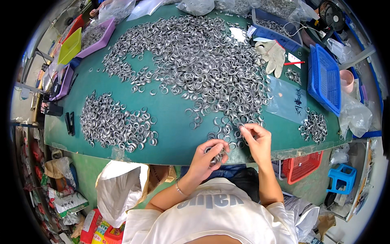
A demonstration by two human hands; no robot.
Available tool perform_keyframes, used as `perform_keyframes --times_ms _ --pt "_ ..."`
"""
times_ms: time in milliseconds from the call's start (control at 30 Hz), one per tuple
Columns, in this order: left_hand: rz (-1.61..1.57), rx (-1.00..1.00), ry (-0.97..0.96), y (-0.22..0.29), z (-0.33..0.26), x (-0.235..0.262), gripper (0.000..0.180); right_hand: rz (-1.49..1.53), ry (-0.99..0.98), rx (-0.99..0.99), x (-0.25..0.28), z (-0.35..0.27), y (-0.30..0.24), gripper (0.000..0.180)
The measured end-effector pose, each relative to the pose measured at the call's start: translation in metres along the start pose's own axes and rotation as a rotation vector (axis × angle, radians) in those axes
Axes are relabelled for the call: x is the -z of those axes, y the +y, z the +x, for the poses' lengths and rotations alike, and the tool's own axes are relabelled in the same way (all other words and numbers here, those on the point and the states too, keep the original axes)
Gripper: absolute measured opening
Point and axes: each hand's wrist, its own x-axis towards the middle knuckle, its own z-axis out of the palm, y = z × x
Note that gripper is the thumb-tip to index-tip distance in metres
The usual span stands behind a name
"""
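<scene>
A large spread of small silver metal rings [195,61] covers the middle of the green table [174,114]. My left hand [209,156] is closed around a bunch of these rings at the table's near edge. My right hand [256,138] pinches one ring between thumb and fingertips, just over the near end of the big pile. A smaller sorted heap of rings [113,124] lies at the near left, and another small heap [313,127] lies at the near right.
A blue mesh basket [325,77] stands at the right. Work gloves [273,55] and a clear plastic bag [290,99] lie near it. Purple and yellow-green trays [87,38] sit at far left, a blue tray [276,26] at the back. A white bag [120,187], red basket [302,166] and blue stool [341,179] stand below the table.
</scene>
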Motion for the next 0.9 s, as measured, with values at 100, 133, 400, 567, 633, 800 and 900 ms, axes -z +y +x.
perform_keyframes --times_ms 100,133,400,567,633,800,900 --pt "-0.015 0.005 0.022 0.0 0.001 -0.001 0.016 0.77 -0.204 -0.372 0.001 -0.014 0.005 0.015" --pt "0.009 0.005 0.039 0.0 0.001 -0.003 0.018 0.966 -0.308 -0.422 0.003 -0.017 0.014 0.017" --pt "0.074 -0.002 0.033 -0.003 -0.001 -0.006 0.028 0.802 -0.242 -0.384 -0.007 -0.04 0.004 0.012" --pt "0.188 -0.011 -0.004 -0.004 -0.004 -0.003 0.029 -0.386 -0.068 0.542 -0.014 -0.049 -0.017 0.019" --pt "0.192 0.005 -0.01 -0.004 -0.004 -0.001 0.028 -0.467 -0.088 0.602 -0.015 -0.051 -0.019 0.02" --pt "0.204 -0.067 0.069 0.011 -0.007 0.004 0.022 -0.298 0.1 0.434 0.002 -0.036 -0.004 0.015" --pt "0.543 -0.16 0.313 0.043 -0.013 0.017 0.016 -0.51 0.057 0.405 0.007 -0.02 -0.003 0.018"
